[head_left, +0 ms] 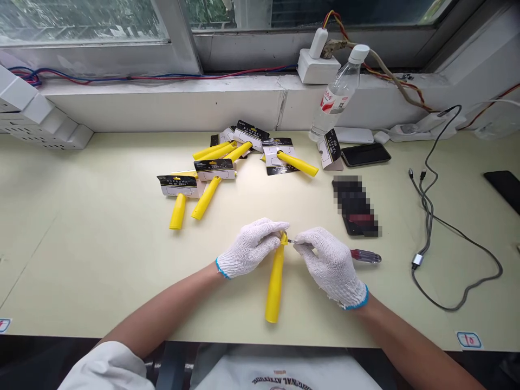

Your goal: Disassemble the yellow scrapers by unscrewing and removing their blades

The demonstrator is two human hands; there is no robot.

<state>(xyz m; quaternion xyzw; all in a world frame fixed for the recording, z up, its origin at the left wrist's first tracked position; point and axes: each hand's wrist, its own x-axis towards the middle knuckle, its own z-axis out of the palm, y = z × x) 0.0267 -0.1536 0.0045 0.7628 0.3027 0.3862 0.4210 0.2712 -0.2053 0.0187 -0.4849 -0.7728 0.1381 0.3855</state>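
A yellow plastic tool handle (275, 287) points toward me on the table, its narrow end up between my hands. My left hand (254, 244), in a white knit glove, pinches that narrow end with thumb and fingers. My right hand (329, 265), gloved the same way, is closed around a screwdriver (366, 256) with a red and clear handle. The handle's butt sticks out behind the hand. A thin metal end shows at the fingertips, against the side of the yellow narrow end. Most of the shaft is hidden by the glove.
Several yellow handles (206, 199) with black-and-white cards (215, 169) lie beyond my hands. A water bottle (335, 97) stands at the back, near a black phone (365, 155). A partly blurred dark object (355, 208) and a grey cable (428, 216) lie to the right. White boxes (44, 119) stand far left.
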